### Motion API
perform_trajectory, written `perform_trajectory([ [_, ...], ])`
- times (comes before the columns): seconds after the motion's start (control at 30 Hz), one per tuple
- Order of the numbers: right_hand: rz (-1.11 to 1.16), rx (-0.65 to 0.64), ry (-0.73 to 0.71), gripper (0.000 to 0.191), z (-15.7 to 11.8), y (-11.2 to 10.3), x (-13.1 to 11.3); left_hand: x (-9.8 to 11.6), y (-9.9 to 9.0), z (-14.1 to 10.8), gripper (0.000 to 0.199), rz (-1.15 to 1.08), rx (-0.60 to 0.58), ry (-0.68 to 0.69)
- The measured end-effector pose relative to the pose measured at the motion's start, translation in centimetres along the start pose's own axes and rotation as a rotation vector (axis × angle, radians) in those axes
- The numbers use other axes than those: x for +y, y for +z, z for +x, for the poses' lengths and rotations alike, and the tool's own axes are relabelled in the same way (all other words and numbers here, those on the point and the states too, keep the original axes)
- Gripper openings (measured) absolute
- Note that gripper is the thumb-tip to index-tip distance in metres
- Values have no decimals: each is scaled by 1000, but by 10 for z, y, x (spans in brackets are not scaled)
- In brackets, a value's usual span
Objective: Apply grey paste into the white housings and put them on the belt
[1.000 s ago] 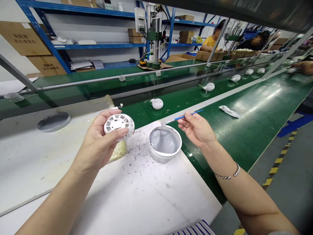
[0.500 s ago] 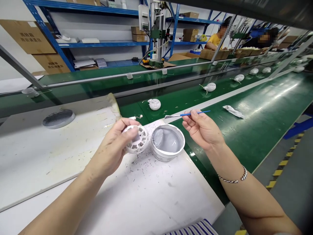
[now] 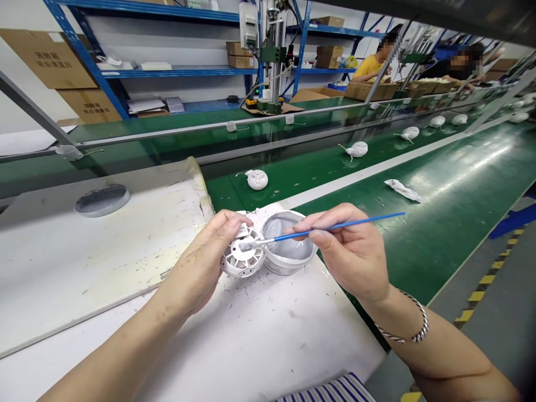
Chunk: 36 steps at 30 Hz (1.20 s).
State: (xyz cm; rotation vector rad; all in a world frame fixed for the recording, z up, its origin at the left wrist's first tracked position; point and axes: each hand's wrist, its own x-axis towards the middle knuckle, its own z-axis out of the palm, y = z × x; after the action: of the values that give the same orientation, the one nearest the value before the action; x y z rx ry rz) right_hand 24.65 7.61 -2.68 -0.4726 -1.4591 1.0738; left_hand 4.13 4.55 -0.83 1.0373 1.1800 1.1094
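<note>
Mid-frame, the right hand (image 3: 358, 254) and left hand (image 3: 209, 254) are drawing together beside the tub of grey paste (image 3: 288, 266); the left is gripping the white vented housing (image 3: 237, 259), just left of centre, the right pinching the brush (image 3: 288, 236), bristles now reaching the housing: brushing seems to be starting.

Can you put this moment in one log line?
left hand: holds white vented part | right hand: holds blue brush, tip at part | tub: open, grey paste inside
</note>
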Motion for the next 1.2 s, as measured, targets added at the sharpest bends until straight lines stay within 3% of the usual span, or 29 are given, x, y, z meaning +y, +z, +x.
perform_trajectory([
  [0.2,-327,-379,-443,30,0,-14,-9,1,1,0,33,-18,2,-11],
  [0.27,-448,-456,-503,26,1,-18,-15,1,0,1,33,-18,6,-18],
  [0.37,-542,-461,-515,22,0,-22,-21,1,-2,2,33,-21,-3,-21],
  [0.47,-515,-387,-520,23,-1,-22,-20,0,-4,2,33,-16,-29,-19],
  [0.57,-312,-161,-472,23,0,-17,-14,-1,-4,1,34,-9,-71,-34],
  [0.7,-32,36,-163,11,1,-7,-9,1,-1,-3,36,-8,-117,-78],
  [0.8,95,75,32,8,2,-3,-7,4,0,-6,34,-27,-148,-92],
  [0.9,181,87,122,12,4,-1,-5,4,1,-7,34,-76,-180,-138],
  [0.97,219,98,120,12,6,0,-5,4,1,-8,32,-111,-186,-175],
  [1.07,195,143,9,8,6,0,-5,4,0,-8,35,-160,-196,-241],
  [1.2,-155,175,-324,9,1,-8,-10,7,1,-11,56,-197,-340,-320],
])
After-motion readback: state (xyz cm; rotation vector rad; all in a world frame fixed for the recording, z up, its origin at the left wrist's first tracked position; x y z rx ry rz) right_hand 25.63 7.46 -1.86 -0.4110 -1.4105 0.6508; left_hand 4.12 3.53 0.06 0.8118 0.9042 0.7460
